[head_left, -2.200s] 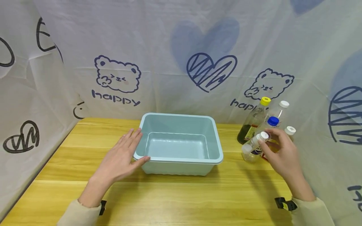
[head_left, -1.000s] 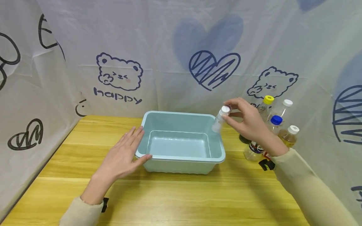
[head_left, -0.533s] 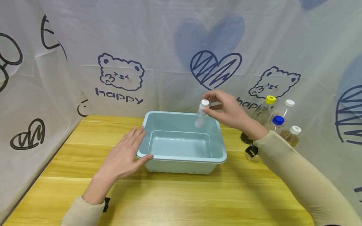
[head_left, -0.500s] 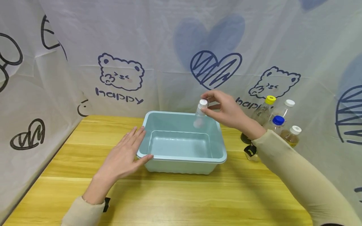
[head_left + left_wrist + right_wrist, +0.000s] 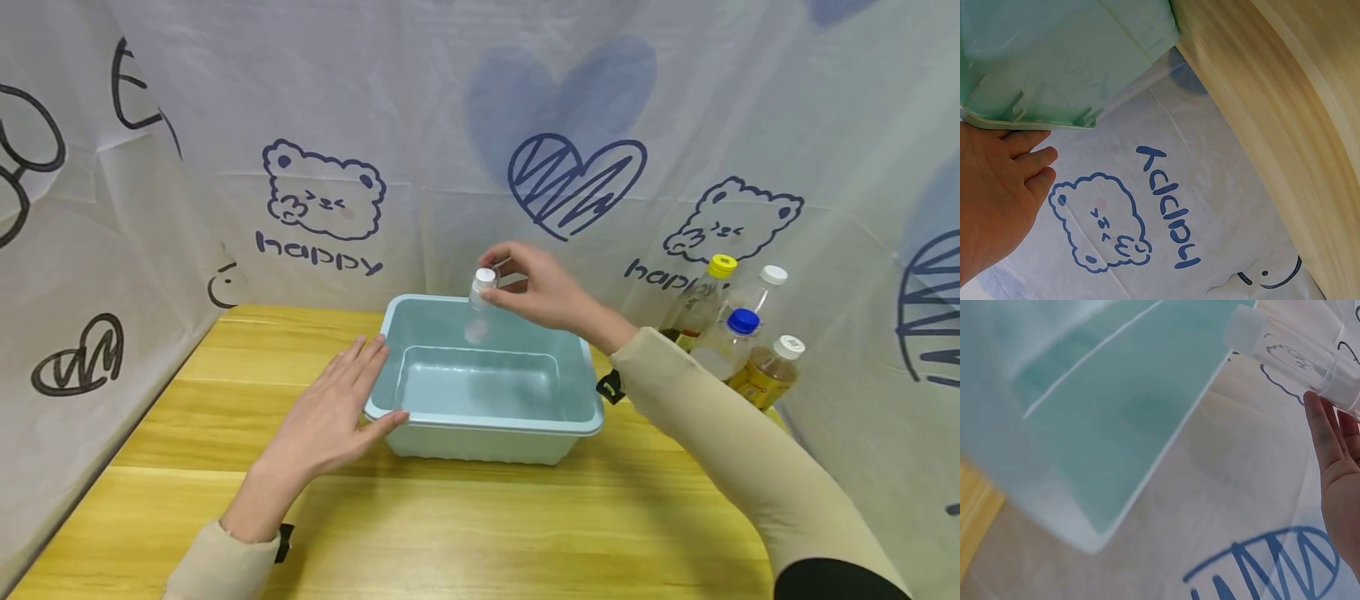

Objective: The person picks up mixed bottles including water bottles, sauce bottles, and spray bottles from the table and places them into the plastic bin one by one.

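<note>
My right hand pinches a small clear tube-shaped bottle near its white cap, thumb in front and fingers behind. The bottle hangs nearly upright over the back part of a light blue plastic bin. In the right wrist view, the bottle has a transparent middle and a frosted white end, with the right hand's fingers at its other end. My left hand rests with straight fingers on the bin's left rim. The left wrist view has the left hand fingers right under the bin's rim.
Several bottles stand at the right, including a yellow-capped one, a blue-capped one and a white-capped one with amber liquid. Behind the wooden table hangs a printed white cloth. My right sleeve partly hides the bottles.
My right hand has lifted the small clear bottle from the bottle group and carried it left, over the bin. The left hand has stayed at the bin's rim.
</note>
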Tool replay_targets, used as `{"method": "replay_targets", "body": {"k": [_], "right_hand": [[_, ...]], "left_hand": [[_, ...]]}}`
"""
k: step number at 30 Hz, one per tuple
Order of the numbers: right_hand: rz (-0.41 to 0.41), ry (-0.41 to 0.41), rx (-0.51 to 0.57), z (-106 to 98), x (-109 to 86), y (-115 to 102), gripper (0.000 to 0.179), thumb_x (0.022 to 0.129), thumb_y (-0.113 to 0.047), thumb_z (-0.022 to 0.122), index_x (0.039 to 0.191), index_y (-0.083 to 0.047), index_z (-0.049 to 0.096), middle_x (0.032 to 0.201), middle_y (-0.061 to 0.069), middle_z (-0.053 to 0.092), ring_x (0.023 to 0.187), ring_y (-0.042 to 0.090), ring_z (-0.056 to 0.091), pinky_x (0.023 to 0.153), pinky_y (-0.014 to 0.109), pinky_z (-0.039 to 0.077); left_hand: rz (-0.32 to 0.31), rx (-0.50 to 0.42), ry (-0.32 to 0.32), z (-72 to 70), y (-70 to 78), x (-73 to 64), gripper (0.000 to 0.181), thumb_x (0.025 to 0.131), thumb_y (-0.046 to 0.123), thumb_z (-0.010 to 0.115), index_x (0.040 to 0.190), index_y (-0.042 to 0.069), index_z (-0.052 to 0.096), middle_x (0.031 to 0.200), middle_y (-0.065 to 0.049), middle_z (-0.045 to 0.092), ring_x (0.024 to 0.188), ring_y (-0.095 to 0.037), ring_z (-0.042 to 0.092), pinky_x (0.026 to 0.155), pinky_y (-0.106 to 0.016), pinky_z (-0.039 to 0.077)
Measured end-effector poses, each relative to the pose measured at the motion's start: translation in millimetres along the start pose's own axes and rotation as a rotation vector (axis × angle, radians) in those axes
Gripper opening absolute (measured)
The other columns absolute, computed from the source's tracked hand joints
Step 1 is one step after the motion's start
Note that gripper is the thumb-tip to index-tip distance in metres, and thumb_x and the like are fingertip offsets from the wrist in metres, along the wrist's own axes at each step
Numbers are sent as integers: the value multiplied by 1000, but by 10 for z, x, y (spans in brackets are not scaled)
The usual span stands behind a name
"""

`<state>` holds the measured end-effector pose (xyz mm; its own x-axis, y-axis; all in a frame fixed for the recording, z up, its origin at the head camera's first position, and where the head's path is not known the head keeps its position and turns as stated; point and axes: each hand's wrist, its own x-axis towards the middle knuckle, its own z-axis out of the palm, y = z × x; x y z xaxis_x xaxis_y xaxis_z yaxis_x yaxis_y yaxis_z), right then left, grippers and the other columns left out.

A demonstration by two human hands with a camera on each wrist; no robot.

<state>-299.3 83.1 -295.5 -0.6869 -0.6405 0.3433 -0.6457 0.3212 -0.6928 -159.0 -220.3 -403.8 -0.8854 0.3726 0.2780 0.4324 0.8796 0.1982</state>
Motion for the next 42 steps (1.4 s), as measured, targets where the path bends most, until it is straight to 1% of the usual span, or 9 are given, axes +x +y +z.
{"method": "replay_targets", "body": {"k": [5, 9, 11, 17, 24, 27, 32, 42], "right_hand": [[29, -27, 62, 149, 119, 81, 42, 93, -4, 78, 129, 5, 60, 123, 15, 65, 114, 30, 67, 93, 34, 62], [50, -56, 89, 259, 205, 163, 41, 92, -4, 79, 127, 3, 61, 123, 14, 65, 112, 30, 67, 92, 34, 62], [60, -69, 95, 312, 245, 199, 40, 92, -5, 80, 127, 1, 62, 123, 14, 66, 112, 30, 67, 92, 33, 62], [99, -97, 96, 483, 342, 298, 40, 91, -10, 82, 127, -3, 64, 121, 10, 68, 110, 25, 69, 93, 29, 61], [144, -144, 136, 665, 397, 388, 43, 90, -9, 83, 128, -2, 67, 124, 11, 69, 111, 27, 70, 94, 29, 61], [164, -166, 165, 741, 422, 436, 44, 89, -6, 83, 129, 0, 67, 125, 14, 68, 112, 28, 70, 94, 29, 61], [201, -192, 189, 854, 454, 500, 44, 88, -3, 83, 129, -1, 68, 126, 14, 69, 114, 28, 70, 94, 28, 60], [267, -267, 232, 995, 482, 587, 45, 89, -2, 81, 132, -1, 67, 130, 13, 69, 119, 27, 68, 96, 27, 59]], "left_hand": [[-6, -3, -5, 4, 1, -4, 96, 100, 67, 51, 164, 0, 24, 173, -13, 14, 159, -38, 15, 129, -53, 18], [-5, -5, -6, 6, 0, -2, 96, 100, 66, 51, 164, 0, 24, 173, -13, 14, 159, -38, 15, 129, -53, 18], [-6, -6, -5, 6, -1, -1, 96, 100, 66, 51, 164, 1, 24, 173, -13, 15, 159, -38, 16, 129, -53, 19], [-6, -3, -6, 9, -10, -6, 95, 100, 66, 52, 164, 1, 24, 173, -14, 16, 159, -38, 16, 129, -53, 19], [-6, 0, -11, 4, -8, -11, 96, 100, 66, 51, 165, 1, 22, 173, -12, 14, 159, -38, 16, 129, -53, 18], [-10, 0, -14, -2, -8, -12, 96, 100, 66, 51, 165, 2, 23, 174, -12, 14, 159, -38, 15, 130, -53, 18], [-6, 4, -16, -11, -4, -11, 96, 100, 66, 51, 164, 1, 22, 173, -13, 15, 159, -37, 15, 129, -53, 18], [-6, 10, -18, -18, 0, -9, 96, 100, 66, 51, 164, 1, 22, 173, -13, 14, 159, -37, 15, 130, -52, 18]]}}
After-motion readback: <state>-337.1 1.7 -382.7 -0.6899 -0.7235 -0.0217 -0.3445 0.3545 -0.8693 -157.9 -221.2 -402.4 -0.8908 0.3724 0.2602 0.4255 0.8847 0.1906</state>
